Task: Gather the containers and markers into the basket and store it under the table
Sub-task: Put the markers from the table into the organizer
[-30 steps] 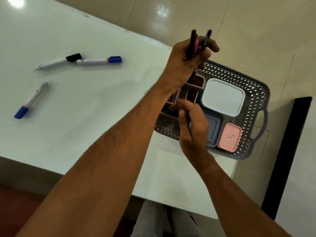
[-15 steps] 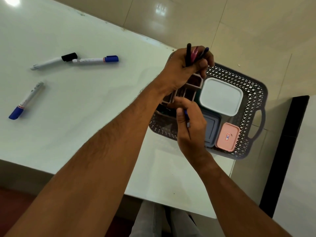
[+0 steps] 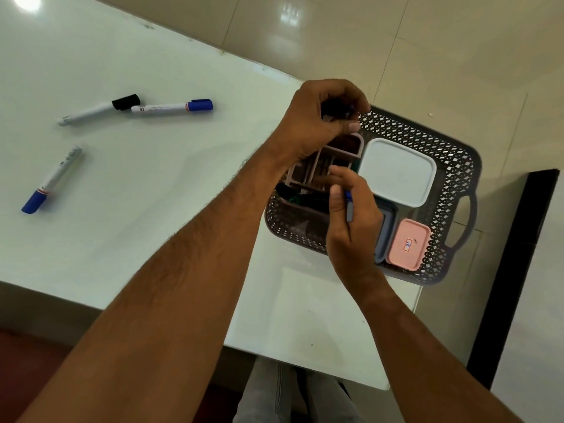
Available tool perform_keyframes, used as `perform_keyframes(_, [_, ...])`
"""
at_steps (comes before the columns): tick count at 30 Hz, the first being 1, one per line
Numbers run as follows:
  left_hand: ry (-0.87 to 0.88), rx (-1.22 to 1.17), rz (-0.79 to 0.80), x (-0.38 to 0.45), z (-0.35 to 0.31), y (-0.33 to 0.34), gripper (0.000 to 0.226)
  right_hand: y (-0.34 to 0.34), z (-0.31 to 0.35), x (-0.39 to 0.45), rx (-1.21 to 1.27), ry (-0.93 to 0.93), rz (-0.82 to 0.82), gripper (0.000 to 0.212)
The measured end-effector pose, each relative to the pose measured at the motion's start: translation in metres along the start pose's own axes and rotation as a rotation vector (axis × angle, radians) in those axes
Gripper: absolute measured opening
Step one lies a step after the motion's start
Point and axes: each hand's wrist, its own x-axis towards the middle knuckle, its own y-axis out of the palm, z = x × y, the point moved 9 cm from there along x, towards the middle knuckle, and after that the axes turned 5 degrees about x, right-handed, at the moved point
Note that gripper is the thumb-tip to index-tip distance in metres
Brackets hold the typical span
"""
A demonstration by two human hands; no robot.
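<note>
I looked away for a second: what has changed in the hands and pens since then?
The left hand lowered its bundle of pens toward the pink organizer; their tips, which stuck up before, are now nearly hidden in the fist. The right hand still holds a blue pen. The three markers and the basket stayed put.

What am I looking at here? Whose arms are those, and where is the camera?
The camera sits on a person's head and looks down, so you see their own two arms. There is no robot. The left hand is closed around some pens above a pinkish organizer inside a dark basket. The right hand holds a blue pen. The basket also holds a white box, a pink box and a grey-blue one. Three markers still lie on the white table: one black-capped, two blue-capped.
</note>
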Motion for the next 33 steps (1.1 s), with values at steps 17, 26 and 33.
perform_keyframes(17, [-0.104,0.187,-0.12,-0.018,0.01,-0.026,0.053,-0.009,0.009,0.005,-0.017,0.031,-0.008,0.045])
perform_keyframes(26, [-0.12,0.056,-0.366,-0.051,0.015,-0.077,0.049,0.004,0.101,0.017,-0.26,-0.418,-0.143,0.03])
perform_keyframes(33, [-0.142,0.029,-0.578,-0.111,0.032,-0.181,0.039,0.137,0.149,0.04,-0.285,-0.53,0.11,0.018])
